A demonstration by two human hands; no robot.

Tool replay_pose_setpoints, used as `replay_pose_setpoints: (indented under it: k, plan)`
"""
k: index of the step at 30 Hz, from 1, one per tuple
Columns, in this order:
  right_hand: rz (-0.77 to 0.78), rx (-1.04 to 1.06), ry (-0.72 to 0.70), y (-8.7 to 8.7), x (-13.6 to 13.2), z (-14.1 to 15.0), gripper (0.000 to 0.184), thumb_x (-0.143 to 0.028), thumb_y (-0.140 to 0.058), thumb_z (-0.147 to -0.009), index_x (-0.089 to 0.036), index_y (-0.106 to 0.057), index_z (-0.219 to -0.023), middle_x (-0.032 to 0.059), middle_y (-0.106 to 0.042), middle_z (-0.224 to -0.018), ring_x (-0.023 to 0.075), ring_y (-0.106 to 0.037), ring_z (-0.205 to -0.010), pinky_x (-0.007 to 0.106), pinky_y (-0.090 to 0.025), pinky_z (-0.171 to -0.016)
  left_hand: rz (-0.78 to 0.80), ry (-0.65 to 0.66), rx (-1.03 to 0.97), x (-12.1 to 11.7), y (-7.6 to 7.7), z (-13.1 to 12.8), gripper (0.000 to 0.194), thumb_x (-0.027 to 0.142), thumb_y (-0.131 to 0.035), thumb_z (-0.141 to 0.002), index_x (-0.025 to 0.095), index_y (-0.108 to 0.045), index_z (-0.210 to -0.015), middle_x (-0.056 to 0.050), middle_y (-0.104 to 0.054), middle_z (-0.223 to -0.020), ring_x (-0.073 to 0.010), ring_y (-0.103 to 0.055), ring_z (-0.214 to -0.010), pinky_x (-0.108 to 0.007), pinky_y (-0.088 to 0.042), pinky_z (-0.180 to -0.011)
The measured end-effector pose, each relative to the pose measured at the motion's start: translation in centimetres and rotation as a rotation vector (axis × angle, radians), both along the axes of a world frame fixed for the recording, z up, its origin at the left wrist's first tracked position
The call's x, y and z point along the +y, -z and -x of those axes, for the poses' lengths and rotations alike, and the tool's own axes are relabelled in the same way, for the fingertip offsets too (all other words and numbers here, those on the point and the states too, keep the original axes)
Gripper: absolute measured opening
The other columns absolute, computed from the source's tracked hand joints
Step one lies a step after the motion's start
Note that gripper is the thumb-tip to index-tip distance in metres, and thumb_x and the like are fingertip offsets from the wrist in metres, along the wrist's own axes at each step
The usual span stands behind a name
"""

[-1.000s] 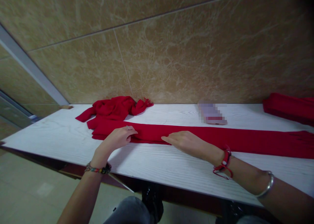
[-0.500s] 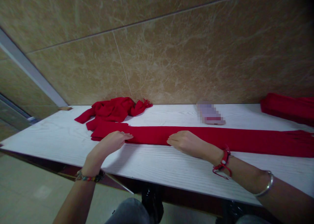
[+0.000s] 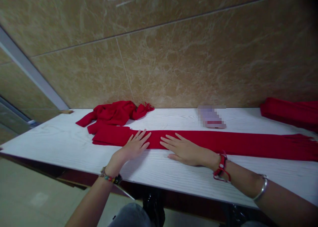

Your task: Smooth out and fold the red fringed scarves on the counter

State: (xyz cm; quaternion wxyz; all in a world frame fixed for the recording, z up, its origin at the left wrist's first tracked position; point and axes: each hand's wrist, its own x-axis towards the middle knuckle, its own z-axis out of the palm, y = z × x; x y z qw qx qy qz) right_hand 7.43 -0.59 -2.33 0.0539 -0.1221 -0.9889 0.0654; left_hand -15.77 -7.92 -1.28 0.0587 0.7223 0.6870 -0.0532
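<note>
A long red scarf (image 3: 238, 143) lies in a flat strip along the white table (image 3: 198, 180), its fringe at the right end. Toward the left end it is doubled into thicker layers. My left hand (image 3: 135, 145) rests on the scarf with fingers spread, just right of those layers. A short way to the right, my right hand (image 3: 185, 149) also lies flat on the cloth, fingers stretched out and apart. Neither hand grips anything. Behind the scarf's left end is a crumpled red scarf part (image 3: 114, 112) with a fringe; whether it joins the flat strip I cannot tell.
Near the wall lies a phone-like object (image 3: 211, 117), partly blurred out. A folded red cloth bundle (image 3: 288, 112) sits at the back right. Tiled wall (image 3: 174, 64) rises directly behind the table. My knee (image 3: 131, 215) shows below the front edge.
My left hand has moved right along the scarf. Both hands have gone from fingers held together to fingers spread flat. The view has shifted slightly.
</note>
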Motion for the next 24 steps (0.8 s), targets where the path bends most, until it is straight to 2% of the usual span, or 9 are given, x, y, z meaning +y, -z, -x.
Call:
replay_pose_setpoints:
  k: [5, 9, 13, 16, 20, 24]
  plan:
    - [0.011, 0.066, 0.022, -0.6, 0.1, -0.1, 0.052, -0.042, -0.028, -0.091, -0.018, -0.027, -0.137, 0.0090, -0.029, -0.141, 0.0215, -0.020, -0.132, 0.047, -0.016, -0.107, 0.065, -0.058, 0.020, -0.3, -0.7, -0.4, 0.050, 0.032, -0.022, -0.091, 0.020, -0.018, -0.139, -0.011, -0.011, -0.146, -0.0268, -0.008, -0.133, -0.053, -0.020, -0.101]
    - [-0.061, 0.187, 0.185, -0.2, 0.6, 0.7, 0.053, -0.041, -0.025, -0.092, -0.014, -0.026, -0.137, 0.0114, -0.027, -0.142, 0.0235, -0.019, -0.132, 0.050, -0.017, -0.106, 0.016, -0.068, 0.092, 0.3, -1.3, -2.2, 0.051, 0.024, -0.026, -0.088, 0.010, -0.025, -0.136, -0.015, -0.015, -0.145, -0.0277, -0.012, -0.133, -0.050, -0.020, -0.102]
    - [-0.071, 0.128, 0.262, 0.7, 0.9, 1.3, 0.053, -0.041, -0.026, -0.091, -0.011, -0.030, -0.135, 0.0131, -0.029, -0.141, 0.0265, -0.023, -0.130, 0.053, -0.019, -0.103, -0.058, 0.007, 0.053, 2.0, -0.9, -4.8, 0.053, 0.023, -0.024, -0.087, 0.003, -0.023, -0.136, -0.017, -0.014, -0.145, -0.0272, -0.011, -0.133, -0.049, -0.025, -0.101]
    - [-0.072, 0.111, 0.292, 0.8, 0.8, 1.1, 0.054, -0.040, -0.027, -0.090, -0.009, -0.031, -0.134, 0.0131, -0.030, -0.140, 0.0256, -0.024, -0.130, 0.050, -0.018, -0.105, 0.004, -0.004, 0.029, 2.9, -0.5, -6.1, 0.054, 0.027, -0.021, -0.088, 0.006, -0.019, -0.138, -0.016, -0.012, -0.145, -0.0275, -0.012, -0.133, -0.054, -0.027, -0.097]
    - [-0.073, 0.075, 0.363, 0.4, 1.0, -1.9, 0.055, -0.040, -0.027, -0.090, -0.006, -0.031, -0.134, 0.0149, -0.029, -0.140, 0.0239, -0.024, -0.130, 0.047, -0.021, -0.105, 0.070, 0.008, 0.056, 3.0, -0.6, -6.3, 0.056, 0.028, -0.018, -0.087, 0.006, -0.015, -0.138, -0.016, -0.011, -0.144, -0.0277, -0.014, -0.132, -0.057, -0.028, -0.095]
    - [-0.126, 0.025, 0.478, 0.8, 2.0, -8.7, 0.053, -0.038, -0.025, -0.091, -0.007, -0.032, -0.134, 0.0163, -0.028, -0.140, 0.0235, -0.024, -0.130, 0.046, -0.025, -0.103, 0.061, -0.023, 0.079, 3.6, -0.4, -5.8, 0.057, 0.027, -0.021, -0.084, 0.006, -0.019, -0.138, -0.018, -0.014, -0.144, -0.0293, -0.017, -0.132, -0.057, -0.031, -0.093]
